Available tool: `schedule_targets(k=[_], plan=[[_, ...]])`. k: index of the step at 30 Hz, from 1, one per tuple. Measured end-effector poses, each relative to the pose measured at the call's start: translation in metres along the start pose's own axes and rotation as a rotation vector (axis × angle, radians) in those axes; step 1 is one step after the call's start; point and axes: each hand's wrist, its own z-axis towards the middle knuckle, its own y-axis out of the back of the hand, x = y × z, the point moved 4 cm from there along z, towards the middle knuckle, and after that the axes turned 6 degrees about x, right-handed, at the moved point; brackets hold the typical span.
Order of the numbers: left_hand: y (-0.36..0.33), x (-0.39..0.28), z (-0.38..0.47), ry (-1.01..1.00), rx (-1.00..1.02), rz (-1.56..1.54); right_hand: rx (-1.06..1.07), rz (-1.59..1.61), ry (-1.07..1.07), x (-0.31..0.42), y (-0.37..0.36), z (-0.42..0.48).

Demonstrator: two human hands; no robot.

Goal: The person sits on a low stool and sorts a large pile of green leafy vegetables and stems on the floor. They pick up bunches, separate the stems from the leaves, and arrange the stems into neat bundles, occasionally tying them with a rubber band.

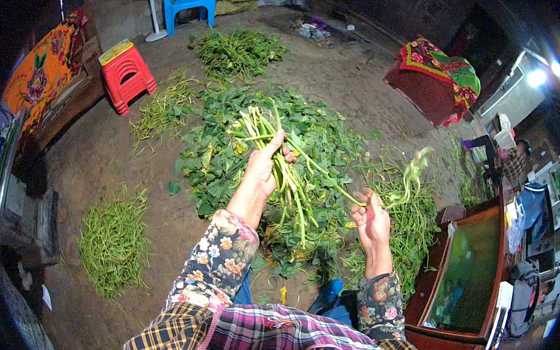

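In my left hand (265, 168) I grip a bundle of green leaf stems (290, 184), with cut ends sticking up past the thumb and the rest hanging below. My right hand (371, 212) pinches one long stem (326, 177) that runs across from the bundle. A blurred pale green strip (411, 179) trails beside the right fingers. Below both hands spreads a wide heap of green leaves (222, 178), some yellowed. To the right of it lies a tangle of stems and vines (408, 234), partly behind my right forearm.
Separate piles of stems (113, 243) and vines (241, 54) lie on the dirt floor. Stacked red stools (127, 76) and a blue plastic chair (190, 7) stand at the far side. A wooden cabinet with a glass panel (464, 274) is close at right. Another person (510, 161) sits farther right.
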Motion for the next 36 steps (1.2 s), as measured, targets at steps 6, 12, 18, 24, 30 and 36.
schedule_targets(k=[6, 12, 18, 24, 30, 36], plan=[[-0.002, -0.009, -0.006, -0.150, -0.045, 0.306, -0.421, -0.676, -0.050, 0.043, 0.078, 0.013], [-0.006, 0.004, -0.010, -0.109, -0.030, 0.712, -0.435, -1.141, 0.665, 0.084, 0.019, -0.009], [-0.018, 0.076, -0.024, -0.002, 0.197, 0.938, 0.126, -1.234, 0.686, 0.031, -0.101, -0.025], [-0.008, 0.108, -0.030, 0.169, 0.302, 1.026, 0.096, -1.510, 0.811, 0.037, -0.101, -0.023], [-0.016, 0.113, -0.034, 0.190, 0.363, 1.046, 0.094, -1.561, 0.824, 0.038, -0.088, -0.027], [-0.034, 0.112, -0.046, 0.395, 0.362, 0.612, -0.055, -1.185, 0.758, 0.054, -0.071, -0.030]])
